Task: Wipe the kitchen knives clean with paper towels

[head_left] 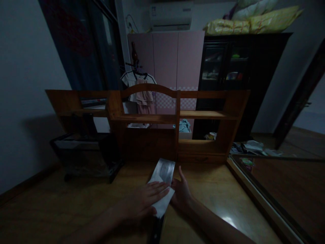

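Observation:
A cleaver [165,168] with a broad metal blade points away from me over the wooden tabletop. Its black handle [156,230] runs toward the bottom edge, with neither hand seen around it. My left hand [146,198] lies across the blade, fingers pressed on a white tissue [162,204] that covers the blade's lower half. My right hand [182,193] is at the blade's right side, thumb stuck up and apart. Its other fingers go behind the blade and are mostly hidden; it seems to hold the blade from below.
A wooden shelf unit [144,118] stands along the back of the tabletop [210,189]. At the left is a dark glass-sided box [83,156]. A raised ledge [254,196] borders the right side. Farther off are pink cabinets [165,61] and a black cupboard [261,67]. The room is dim.

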A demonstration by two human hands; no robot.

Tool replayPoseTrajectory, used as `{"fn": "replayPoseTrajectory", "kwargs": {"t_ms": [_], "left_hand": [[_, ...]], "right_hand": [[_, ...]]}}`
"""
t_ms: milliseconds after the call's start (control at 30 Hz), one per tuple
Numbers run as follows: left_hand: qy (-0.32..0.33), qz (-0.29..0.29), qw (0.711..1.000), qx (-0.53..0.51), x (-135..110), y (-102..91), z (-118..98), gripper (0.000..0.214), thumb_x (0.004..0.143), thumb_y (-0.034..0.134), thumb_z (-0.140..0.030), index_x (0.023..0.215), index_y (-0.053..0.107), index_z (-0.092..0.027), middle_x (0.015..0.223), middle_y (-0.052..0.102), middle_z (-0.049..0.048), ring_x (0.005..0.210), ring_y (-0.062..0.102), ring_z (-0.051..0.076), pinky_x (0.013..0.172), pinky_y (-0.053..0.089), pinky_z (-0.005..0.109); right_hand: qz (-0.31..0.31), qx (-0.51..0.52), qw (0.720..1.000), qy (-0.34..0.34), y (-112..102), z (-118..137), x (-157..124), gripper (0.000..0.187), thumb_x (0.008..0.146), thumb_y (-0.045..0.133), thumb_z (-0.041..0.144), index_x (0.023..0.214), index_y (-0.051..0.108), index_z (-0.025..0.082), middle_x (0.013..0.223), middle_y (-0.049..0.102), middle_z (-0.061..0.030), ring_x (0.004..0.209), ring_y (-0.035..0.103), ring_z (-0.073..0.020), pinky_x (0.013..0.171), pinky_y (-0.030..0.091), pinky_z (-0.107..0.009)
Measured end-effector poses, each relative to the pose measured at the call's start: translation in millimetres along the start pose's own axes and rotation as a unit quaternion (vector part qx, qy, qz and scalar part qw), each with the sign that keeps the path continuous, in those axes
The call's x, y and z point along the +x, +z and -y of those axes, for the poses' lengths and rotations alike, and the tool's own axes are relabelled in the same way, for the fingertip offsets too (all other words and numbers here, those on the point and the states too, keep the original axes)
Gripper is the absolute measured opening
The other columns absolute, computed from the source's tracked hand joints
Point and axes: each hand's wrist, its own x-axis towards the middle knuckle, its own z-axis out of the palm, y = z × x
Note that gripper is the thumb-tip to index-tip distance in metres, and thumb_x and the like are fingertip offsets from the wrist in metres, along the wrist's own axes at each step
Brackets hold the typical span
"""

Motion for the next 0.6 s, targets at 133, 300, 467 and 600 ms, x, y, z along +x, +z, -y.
{"fn": "replayPoseTrajectory", "kwargs": {"t_ms": [133,300,467,600], "left_hand": [[-0.065,-0.050,0.996,0.017,1,3.0,29,0.053,0.098,0.028,-0.046,0.149,0.015,-0.035,0.155,0.018,-0.0031,0.141,0.022,0.020,0.116,0.021,0.039],[-0.103,-0.090,0.990,0.037,24,1.4,51,0.050,0.100,0.025,-0.041,0.148,0.021,-0.029,0.155,0.020,-0.0004,0.141,0.021,0.017,0.117,0.020,0.037],[-0.112,-0.089,0.988,0.055,59,1.1,41,0.054,0.100,0.020,-0.045,0.149,0.022,-0.022,0.155,0.017,0.0023,0.142,0.018,0.016,0.117,0.018,0.034],[-0.085,-0.083,0.991,0.062,76,2.6,27,0.055,0.100,0.021,-0.046,0.149,0.020,-0.024,0.156,0.014,0.0015,0.143,0.014,0.015,0.117,0.016,0.034]], "right_hand": [[0.014,0.012,1.000,-0.009,2,-1,1,0.069,0.083,0.043,0.071,0.100,0.065,0.008,0.089,0.070,-0.0157,0.091,0.066,-0.0288,0.084,0.048,-0.044],[0.018,0.029,0.999,-0.006,-2,-1,1,0.067,0.084,0.043,0.070,0.100,0.065,0.009,0.088,0.071,-0.0147,0.091,0.066,-0.0284,0.082,0.049,-0.043],[0.025,0.047,0.998,-0.016,-1,-2,3,0.067,0.085,0.042,0.068,0.110,0.063,0.009,0.099,0.070,-0.0153,0.097,0.064,-0.0283,0.085,0.049,-0.043],[0.017,0.065,0.997,-0.043,0,-3,7,0.059,0.088,0.042,0.064,0.115,0.061,0.016,0.110,0.068,-0.0104,0.105,0.061,-0.0240,0.086,0.049,-0.038]]}}
